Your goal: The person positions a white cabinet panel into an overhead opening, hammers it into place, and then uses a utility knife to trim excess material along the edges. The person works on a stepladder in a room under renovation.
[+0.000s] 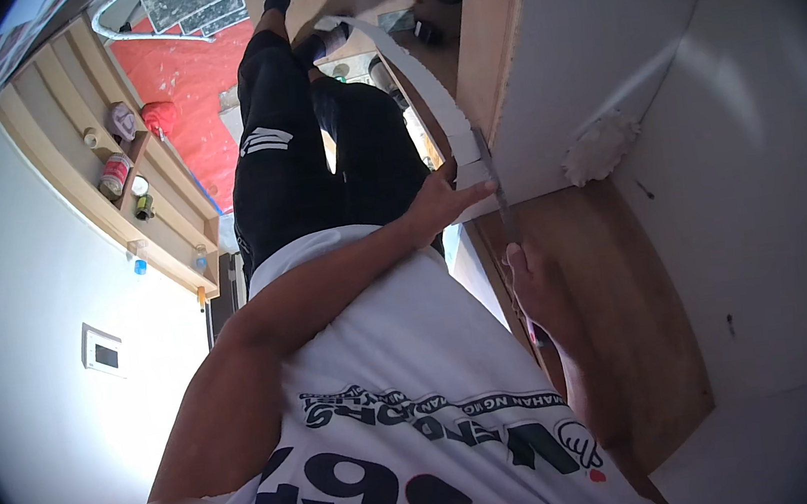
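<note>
My left hand [439, 199] grips a long white strip [463, 134] at a wooden edge, its thumb stretched to a narrow grey metal blade [504, 209] lying against the strip. The strip runs up toward my feet in a curve. Lower right, my right hand [539, 286] is closed on the blade's handle, which shows some red and is mostly hidden by the fingers. A wooden panel [622, 306] lies just right of that hand.
A wood-edged white partition [528, 75] and a crumpled pale lump [600, 145] are at upper right. Left are wooden shelves [57, 133] with bottles [115, 175], a white wall [29, 399] and a red floor covering [154, 66] beside a white-framed stepladder [167, 9].
</note>
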{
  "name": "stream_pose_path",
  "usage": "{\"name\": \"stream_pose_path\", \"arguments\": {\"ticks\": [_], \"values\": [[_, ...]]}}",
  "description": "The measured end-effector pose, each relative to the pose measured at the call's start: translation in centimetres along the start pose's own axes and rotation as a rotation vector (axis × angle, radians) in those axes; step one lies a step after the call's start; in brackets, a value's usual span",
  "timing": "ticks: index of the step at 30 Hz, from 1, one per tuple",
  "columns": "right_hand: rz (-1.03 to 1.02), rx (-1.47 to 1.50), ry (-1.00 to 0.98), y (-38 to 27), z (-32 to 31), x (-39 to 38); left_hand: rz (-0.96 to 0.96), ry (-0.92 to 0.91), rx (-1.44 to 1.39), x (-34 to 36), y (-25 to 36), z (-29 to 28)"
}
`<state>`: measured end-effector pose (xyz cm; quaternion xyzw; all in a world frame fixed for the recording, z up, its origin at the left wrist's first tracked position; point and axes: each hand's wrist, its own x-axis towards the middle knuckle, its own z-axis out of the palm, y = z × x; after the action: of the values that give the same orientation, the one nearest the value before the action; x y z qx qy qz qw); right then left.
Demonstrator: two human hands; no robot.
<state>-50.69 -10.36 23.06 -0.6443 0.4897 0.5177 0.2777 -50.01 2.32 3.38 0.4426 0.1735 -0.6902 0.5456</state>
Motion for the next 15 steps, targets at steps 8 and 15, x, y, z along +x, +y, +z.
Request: {"name": "stream_pose_path", "arguments": {"ticks": [8, 15], "values": [[0.034, 0.030, -0.075, 1.5, -0.1, -0.2, -0.045, -0.002, -0.062, -1.3, 1.9, 1.0], [-0.021, -0.067, 0.007, 0.0, -0.6, -1.1, -0.064, -0.012, -0.048, -1.8, 2.6, 0.6]]}}
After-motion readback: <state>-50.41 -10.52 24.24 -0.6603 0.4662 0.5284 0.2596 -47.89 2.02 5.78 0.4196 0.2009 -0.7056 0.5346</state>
